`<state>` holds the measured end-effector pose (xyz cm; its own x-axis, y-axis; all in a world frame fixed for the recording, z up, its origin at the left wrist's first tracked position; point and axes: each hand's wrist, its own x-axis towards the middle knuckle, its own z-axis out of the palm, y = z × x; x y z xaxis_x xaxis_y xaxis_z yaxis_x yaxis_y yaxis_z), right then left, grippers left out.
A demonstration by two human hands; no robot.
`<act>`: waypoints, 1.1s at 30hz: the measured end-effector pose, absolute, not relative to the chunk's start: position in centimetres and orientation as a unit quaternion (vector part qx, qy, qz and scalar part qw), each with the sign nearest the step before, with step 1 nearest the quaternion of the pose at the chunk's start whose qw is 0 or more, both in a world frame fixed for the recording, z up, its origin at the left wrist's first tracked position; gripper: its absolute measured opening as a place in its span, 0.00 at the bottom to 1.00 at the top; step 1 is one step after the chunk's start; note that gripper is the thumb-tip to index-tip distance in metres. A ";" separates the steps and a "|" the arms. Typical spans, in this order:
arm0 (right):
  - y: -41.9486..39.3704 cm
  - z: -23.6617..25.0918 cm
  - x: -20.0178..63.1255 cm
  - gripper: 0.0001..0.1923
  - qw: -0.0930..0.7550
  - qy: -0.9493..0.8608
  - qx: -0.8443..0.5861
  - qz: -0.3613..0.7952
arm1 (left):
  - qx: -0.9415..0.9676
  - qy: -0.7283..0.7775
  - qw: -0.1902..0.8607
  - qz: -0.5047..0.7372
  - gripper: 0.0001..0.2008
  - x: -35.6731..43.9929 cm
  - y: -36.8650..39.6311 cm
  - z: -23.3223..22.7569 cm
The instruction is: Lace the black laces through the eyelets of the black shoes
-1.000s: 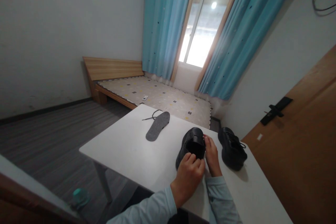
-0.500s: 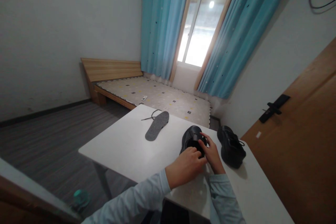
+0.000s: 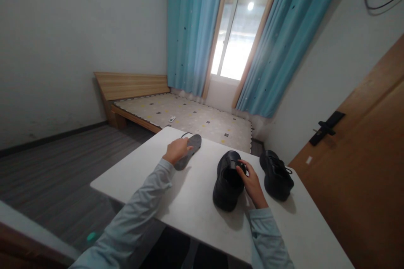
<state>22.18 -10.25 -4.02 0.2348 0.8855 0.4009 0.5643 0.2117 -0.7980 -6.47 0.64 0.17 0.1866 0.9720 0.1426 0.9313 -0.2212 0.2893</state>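
My right hand (image 3: 252, 178) grips the side of a black leather shoe (image 3: 225, 193), thumb at the opening and fingers along the upper. The shoe stands on the white table (image 3: 132, 180) with its opening towards me. My left hand (image 3: 177, 150) reaches over the left edge of a grey insole (image 3: 196, 143), thumb apart from the fingers; some fingertips are hidden. A bit of dark shoelace (image 3: 187, 133) shows just beyond that hand. To the right of my right hand stands a second black shoe (image 3: 279, 180), with laces in it.
Past the table's far edge is a low bed (image 3: 142, 107) with a small white object (image 3: 172, 119) on its patterned mattress. Blue curtains (image 3: 192, 29) flank the window. A wooden door (image 3: 362, 168) with a black handle is on the right. A green item (image 3: 91, 236) lies low at left.
My left hand has left the black shoe and moved left to the insole and shoelace. My right hand has stayed on the shoe. The view has shifted slightly.
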 end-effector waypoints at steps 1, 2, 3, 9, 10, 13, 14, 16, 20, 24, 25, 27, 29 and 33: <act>-10.2 -4.1 22.2 0.24 0.500 -0.598 -0.606 0.160 | 0.748 0.645 0.066 0.144 0.18 -7.0 1.3 -0.5; -10.1 -4.2 22.3 0.24 0.500 -0.598 -0.605 0.160 | 0.735 0.661 0.060 0.140 0.19 -7.4 1.8 -1.1; -10.1 -4.3 22.3 0.24 0.501 -0.598 -0.605 0.159 | 0.723 0.674 0.059 0.138 0.20 -7.7 2.1 -1.8; -10.0 -4.4 22.4 0.24 0.503 -0.595 -0.608 0.155 | 0.695 0.706 0.097 0.098 0.19 -8.2 3.0 -4.6; -10.1 -4.4 22.4 0.25 0.501 -0.594 -0.610 0.158 | 0.692 0.707 0.104 0.103 0.19 -8.2 3.0 -4.8; -10.1 -4.3 22.4 0.26 0.494 -0.591 -0.615 0.172 | 0.686 0.704 0.128 0.128 0.15 -8.2 3.3 -4.8; -10.2 -4.2 22.4 0.26 0.492 -0.591 -0.615 0.175 | 0.687 0.701 0.134 0.136 0.14 -8.2 3.4 -4.8; -10.2 -4.2 22.4 0.26 0.491 -0.591 -0.615 0.177 | 0.693 0.691 0.140 0.153 0.11 -8.2 3.6 -4.6; -10.2 -4.2 22.5 0.26 0.491 -0.590 -0.616 0.175 | 0.716 0.652 0.155 0.197 0.09 -7.7 3.7 -4.0; -10.2 -4.2 22.5 0.25 0.491 -0.589 -0.619 0.171 | 0.718 0.577 0.258 0.291 0.07 -6.9 3.1 -3.8; -10.2 -4.2 22.6 0.25 0.490 -0.590 -0.619 0.170 | 0.710 0.555 0.300 0.312 0.07 -6.5 2.9 -3.8; -10.2 -4.2 22.6 0.25 0.488 -0.588 -0.622 0.169 | 0.689 0.518 0.382 0.334 0.08 -5.8 2.3 -4.0; -10.2 -4.3 22.6 0.25 0.491 -0.586 -0.624 0.164 | 0.668 0.493 0.446 0.334 0.10 -5.0 1.7 -4.1; -10.0 -4.4 22.8 0.25 0.501 -0.589 -0.615 0.157 | 0.656 0.483 0.505 0.283 0.13 -3.8 0.7 -4.5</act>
